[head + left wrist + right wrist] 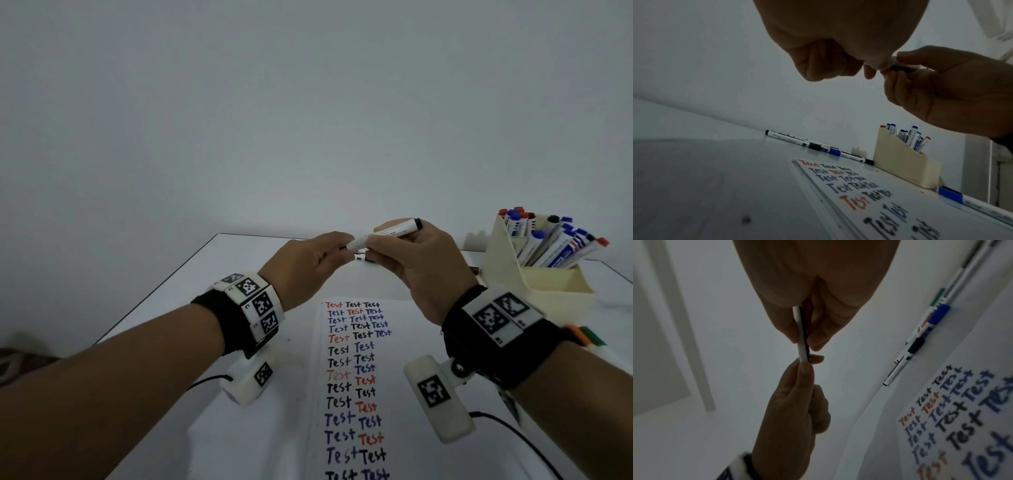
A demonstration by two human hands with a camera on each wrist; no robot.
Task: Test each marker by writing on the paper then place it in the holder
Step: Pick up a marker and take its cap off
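Holding: marker was gripped above the bench; black end up-right
Right hand: grip curled round the barrel
Left hand: grip pinched the marker's other end
Paper: lay below the hands; rows of "Test"
Holder: right of the paper; full of markers
Loose markers: lay beyond the paper

white marker with black end held mid-air above paper's far edge, paper flat, covered in "Test" rows, cream holder far right, full of markers
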